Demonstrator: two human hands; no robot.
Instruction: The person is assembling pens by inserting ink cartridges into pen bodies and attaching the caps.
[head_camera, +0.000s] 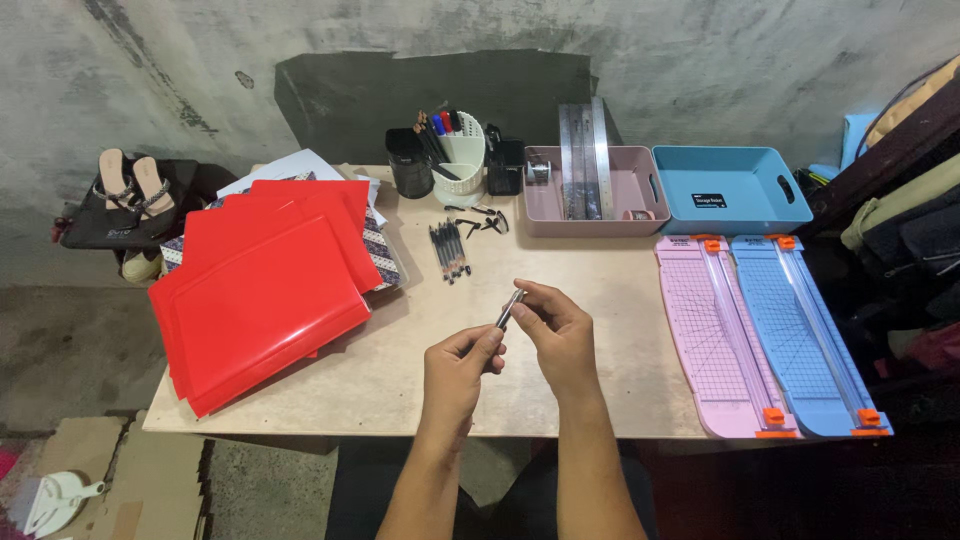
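A pen (509, 309) is held above the table (560, 400) between the left hand (458, 368) and the right hand (556, 328); its lower end is pinched by the left fingers, its upper end by the right. Behind it, a row of pens (450, 250) is laid out. Red sheets (265, 290) are stacked at left. A pink cutter (712, 335) and a blue cutter (805, 330) are placed side by side at right, behind them a pink tray (640, 190) and a blue tray (728, 190).

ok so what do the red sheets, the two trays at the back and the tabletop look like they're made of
Red sheets: probably glossy plastic or coated film, going by the soft glare.
Pink tray and blue tray: moulded matte plastic, with rounded rims and cut-out handles.
Tabletop: likely bare fibreboard or plywood, flat tan with no sheen.
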